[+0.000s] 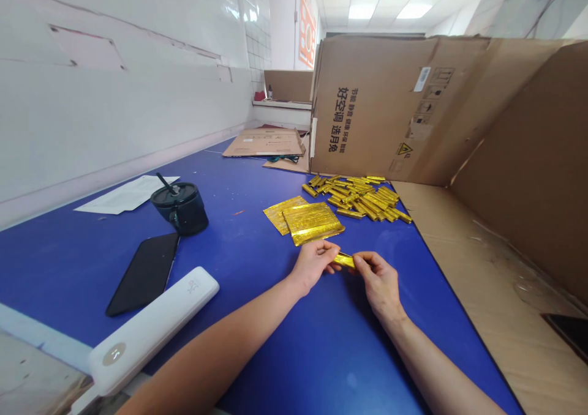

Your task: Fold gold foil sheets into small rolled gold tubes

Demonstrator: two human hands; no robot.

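Between my two hands, just above the blue table (294, 341), is a small folded strip of shiny gold foil (344, 260). My left hand (316, 262) pinches its left end, and my right hand (377, 278) pinches the right end between thumb and fingers. Right behind my left hand lies a stack of flat gold foil sheets (315, 222), with another gold sheet (278, 214) partly under it. Farther back is a loose heap of folded gold foil strips (362, 198). The fingertips cover both ends of the held strip.
A dark lidded mug (186, 210) with a straw, a black phone (144, 274) and a long white device (156, 329) occupy the left side. White paper (124, 194) lies by the wall. A large cardboard box (381, 109) walls off the back and right; flat cardboard (264, 142) lies behind.
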